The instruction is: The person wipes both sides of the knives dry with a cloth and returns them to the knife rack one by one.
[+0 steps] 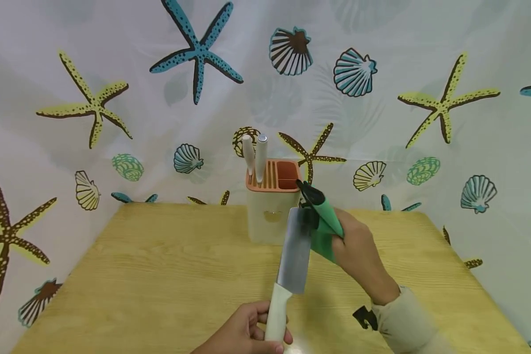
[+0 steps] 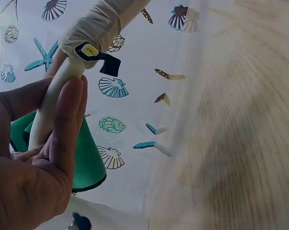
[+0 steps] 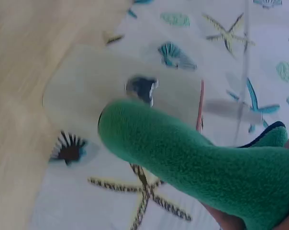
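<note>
My left hand grips the white handle of a broad-bladed kitchen knife at the front middle of the table. Its blade points up and away, toward the back. Fingers and thumb close round the handle in the left wrist view. My right hand holds a green cloth with a dark edge at the blade's far end. There the cloth overlaps the blade's right side; whether they touch I cannot tell. Folded green cloth fills much of the right wrist view, hiding most of that hand.
Behind the blade stands a white knife holder with an orange slotted top. Two white-handled knives stand in its left slots. The wooden table ends at a curtain printed with starfish and shells.
</note>
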`<state>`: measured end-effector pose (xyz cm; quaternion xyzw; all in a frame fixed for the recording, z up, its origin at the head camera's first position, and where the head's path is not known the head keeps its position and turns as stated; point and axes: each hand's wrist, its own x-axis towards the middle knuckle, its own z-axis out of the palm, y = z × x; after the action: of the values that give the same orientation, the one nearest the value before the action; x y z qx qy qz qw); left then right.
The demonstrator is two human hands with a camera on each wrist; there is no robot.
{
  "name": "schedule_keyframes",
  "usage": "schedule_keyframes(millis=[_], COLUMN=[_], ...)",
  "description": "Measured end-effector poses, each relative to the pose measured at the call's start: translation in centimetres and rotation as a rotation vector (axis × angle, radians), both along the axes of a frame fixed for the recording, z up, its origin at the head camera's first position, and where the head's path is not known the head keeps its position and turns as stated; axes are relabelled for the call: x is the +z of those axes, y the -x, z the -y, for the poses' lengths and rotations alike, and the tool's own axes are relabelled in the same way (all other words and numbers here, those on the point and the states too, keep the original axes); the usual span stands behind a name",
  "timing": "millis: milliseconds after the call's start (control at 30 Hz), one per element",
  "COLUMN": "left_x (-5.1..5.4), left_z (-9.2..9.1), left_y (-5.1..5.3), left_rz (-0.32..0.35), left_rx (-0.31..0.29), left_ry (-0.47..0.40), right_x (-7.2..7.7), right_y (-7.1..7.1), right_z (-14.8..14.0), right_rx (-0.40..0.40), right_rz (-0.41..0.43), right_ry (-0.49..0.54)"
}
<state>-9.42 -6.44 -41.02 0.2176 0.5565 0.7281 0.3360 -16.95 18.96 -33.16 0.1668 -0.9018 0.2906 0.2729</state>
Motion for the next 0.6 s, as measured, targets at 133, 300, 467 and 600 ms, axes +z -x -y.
schedule_keyframes(millis=[133,300,467,600], left_x=[-0.6,0.1,0.8,0.9], left_z=[-0.1,-0.1,-0.3,-0.3], left_y=[-0.2,0.1,0.6,1.0], left_rz=[0.012,0.036,0.011,-0.065], left_rx=[-0.008,0.059,0.069,0.111], left_ry=[-0.013,0.014,-0.024,-0.017], right_x=[0.0,1.2,1.3,-0.5], right_y=[-1.1,-3.4,-6.9,-8.6], right_z=[-1.9,-1.8,1.1,3.5], right_rx=[-0.067,-0.084,0.052,0.200], right_rz=[-0.071,-0.220,-0.318,-0.336], right_ry=[0.092,0.140,0.028,-0.138])
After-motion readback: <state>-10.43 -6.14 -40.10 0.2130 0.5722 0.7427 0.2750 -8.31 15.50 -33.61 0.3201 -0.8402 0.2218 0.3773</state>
